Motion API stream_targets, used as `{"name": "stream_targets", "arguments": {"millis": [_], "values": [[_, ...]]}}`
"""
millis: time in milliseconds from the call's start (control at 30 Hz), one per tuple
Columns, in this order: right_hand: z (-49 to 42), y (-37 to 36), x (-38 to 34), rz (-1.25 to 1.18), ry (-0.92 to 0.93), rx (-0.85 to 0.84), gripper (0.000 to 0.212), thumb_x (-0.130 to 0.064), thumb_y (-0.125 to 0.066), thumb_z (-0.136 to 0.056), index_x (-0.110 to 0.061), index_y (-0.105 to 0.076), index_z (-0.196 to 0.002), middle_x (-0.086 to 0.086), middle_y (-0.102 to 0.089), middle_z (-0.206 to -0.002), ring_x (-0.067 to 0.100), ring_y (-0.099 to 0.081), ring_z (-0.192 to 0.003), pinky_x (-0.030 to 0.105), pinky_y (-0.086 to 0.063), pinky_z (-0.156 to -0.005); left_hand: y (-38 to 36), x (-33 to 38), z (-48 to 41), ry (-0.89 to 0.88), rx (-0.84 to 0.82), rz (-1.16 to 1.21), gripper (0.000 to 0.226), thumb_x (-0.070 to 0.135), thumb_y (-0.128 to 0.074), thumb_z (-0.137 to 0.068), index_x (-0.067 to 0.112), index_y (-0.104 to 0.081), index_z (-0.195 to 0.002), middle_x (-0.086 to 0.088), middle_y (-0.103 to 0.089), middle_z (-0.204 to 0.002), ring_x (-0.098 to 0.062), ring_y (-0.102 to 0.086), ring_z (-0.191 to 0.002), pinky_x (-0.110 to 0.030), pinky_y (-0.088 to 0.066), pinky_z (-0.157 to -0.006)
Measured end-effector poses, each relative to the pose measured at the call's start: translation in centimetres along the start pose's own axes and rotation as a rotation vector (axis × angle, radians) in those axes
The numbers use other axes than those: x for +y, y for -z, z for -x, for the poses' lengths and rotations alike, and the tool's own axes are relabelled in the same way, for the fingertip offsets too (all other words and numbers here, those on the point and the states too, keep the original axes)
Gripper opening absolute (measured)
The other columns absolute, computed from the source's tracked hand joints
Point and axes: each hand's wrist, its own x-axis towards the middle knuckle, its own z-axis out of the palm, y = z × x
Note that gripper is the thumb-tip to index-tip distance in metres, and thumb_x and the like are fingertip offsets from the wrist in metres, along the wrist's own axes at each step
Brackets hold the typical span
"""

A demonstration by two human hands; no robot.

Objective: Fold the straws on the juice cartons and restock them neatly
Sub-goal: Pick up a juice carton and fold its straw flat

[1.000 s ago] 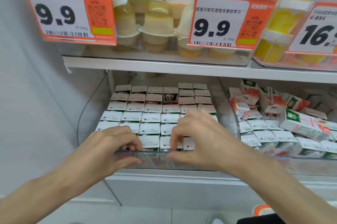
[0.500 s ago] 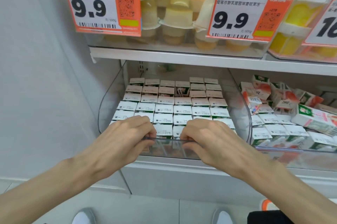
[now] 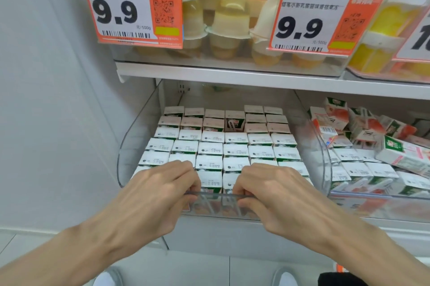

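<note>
The front lip of a clear plastic bin (image 3: 223, 196) is gripped by both hands, the left hand (image 3: 160, 192) and the right hand (image 3: 274, 192) curled closed over its edge, seemingly so that the bin can be slid along its shelf. Inside it, juice cartons (image 3: 223, 146) are packed upright in tight, even rows, while a neighbouring bin (image 3: 384, 199) to the right is filled with loosely tumbled cartons. A white shelf (image 3: 232, 76) above carries jelly cups behind orange price tags (image 3: 130, 4), beside a pale wall.
</note>
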Motion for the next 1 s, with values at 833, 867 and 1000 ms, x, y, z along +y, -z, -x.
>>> {"name": "stream_targets", "arguments": {"millis": [833, 867, 1000], "values": [[-5.7, 5.3, 12.9, 0.198, -0.565, -0.107, 0.025, -0.03, -0.072, -0.097, -0.032, -0.072, -0.122, -0.004, -0.063, -0.129, 0.024, -0.06, -0.119, 0.031, -0.049, -0.092, -1.6, -1.7, -4.9, 0.131, -0.063, 0.385, 0.004, 0.048, -0.071, -0.096, 0.045, -0.069, -0.094, 0.016, -0.065, -0.095, -0.012, -0.063, -0.09, -0.017, -0.045, -0.075], [-6.2, 5.3, 13.3, 0.234, -0.572, -0.141, 0.028, -0.031, -0.074, -0.094, -0.033, -0.073, -0.123, -0.004, -0.061, -0.13, 0.025, -0.057, -0.122, 0.03, -0.045, -0.092, -2.1, -1.9, -5.6, 0.155, -0.061, 0.376, 0.006, 0.039, -0.073, -0.096, 0.044, -0.07, -0.097, 0.019, -0.066, -0.097, -0.01, -0.063, -0.092, -0.016, -0.045, -0.076], [-7.1, 4.8, 13.8, 0.232, -0.6, -0.109, 0.025, -0.034, -0.077, -0.092, -0.037, -0.072, -0.116, -0.006, -0.058, -0.132, 0.025, -0.052, -0.128, 0.03, -0.036, -0.096, -4.2, -2.0, -10.5, 0.172, 0.06, 0.35, 0.024, 0.024, -0.071, -0.099, 0.038, -0.074, -0.117, 0.026, -0.072, -0.102, 0.006, -0.064, -0.1, -0.006, -0.045, -0.082]]}}
